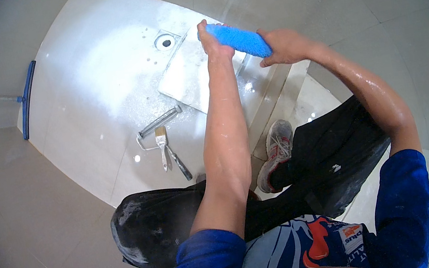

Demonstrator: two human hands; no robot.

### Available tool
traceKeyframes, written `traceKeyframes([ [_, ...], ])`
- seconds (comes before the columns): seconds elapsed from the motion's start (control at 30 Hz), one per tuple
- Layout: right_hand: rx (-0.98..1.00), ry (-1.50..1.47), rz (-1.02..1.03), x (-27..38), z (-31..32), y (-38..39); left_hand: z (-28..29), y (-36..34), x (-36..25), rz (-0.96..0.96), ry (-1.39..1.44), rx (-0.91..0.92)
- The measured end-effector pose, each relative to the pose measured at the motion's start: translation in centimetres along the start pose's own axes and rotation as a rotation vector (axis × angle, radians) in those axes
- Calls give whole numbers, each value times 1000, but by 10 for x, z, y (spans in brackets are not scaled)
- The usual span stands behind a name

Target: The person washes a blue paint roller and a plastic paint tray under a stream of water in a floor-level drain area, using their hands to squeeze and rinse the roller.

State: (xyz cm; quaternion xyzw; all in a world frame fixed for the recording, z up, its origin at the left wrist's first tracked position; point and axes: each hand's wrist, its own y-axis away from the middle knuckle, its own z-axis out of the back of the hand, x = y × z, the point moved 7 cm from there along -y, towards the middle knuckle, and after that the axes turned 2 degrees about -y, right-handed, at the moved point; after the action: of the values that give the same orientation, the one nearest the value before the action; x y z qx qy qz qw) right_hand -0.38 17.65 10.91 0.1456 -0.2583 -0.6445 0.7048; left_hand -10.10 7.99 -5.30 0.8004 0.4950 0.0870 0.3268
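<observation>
A fuzzy bright-blue paint roller sleeve [239,40] is held up between my two hands, slanting down to the right. My left hand [216,47] is closed around its far left end, and its fingers are partly hidden behind the sleeve. The near right end is gripped by my right hand [283,46], with the thumb below and fingers above. Beneath them lies a wet white rectangular slab [184,82]. On the floor left of my left forearm rest a bare roller frame [159,121] with a dark handle and a paintbrush [161,139] with tan bristles.
A round floor drain [165,42] sits beyond the slab. Against the left wall leans a blue floor squeegee [30,101]. The white tiled floor [99,79] looks wet. A raised ledge [269,89] runs beside my shoe [278,149]. Grey tiled walls stand around.
</observation>
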Motion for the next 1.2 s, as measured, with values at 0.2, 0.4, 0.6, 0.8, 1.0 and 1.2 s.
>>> traceKeyframes([
  [0.2, 250, -779, -190, -21, -8, -6, -15, 18, 3, 19, 94, 145],
  [0.4, 350, -1117, -109, -4, -23, -6, -26, 30, -2, 24, 192, 283],
  [0.6, 172, -584, -93, 10, -16, -11, -11, 16, 0, 86, 231, 342],
  [0.8, -114, -202, -33, -1, -16, -14, -17, 5, 10, 110, 219, 268],
  [1.0, -171, -46, -73, 8, -6, -7, -9, -8, 11, 86, 156, 162],
  [1.2, -217, 71, -91, 12, -1, -5, -3, -13, 13, 23, 93, -2],
])
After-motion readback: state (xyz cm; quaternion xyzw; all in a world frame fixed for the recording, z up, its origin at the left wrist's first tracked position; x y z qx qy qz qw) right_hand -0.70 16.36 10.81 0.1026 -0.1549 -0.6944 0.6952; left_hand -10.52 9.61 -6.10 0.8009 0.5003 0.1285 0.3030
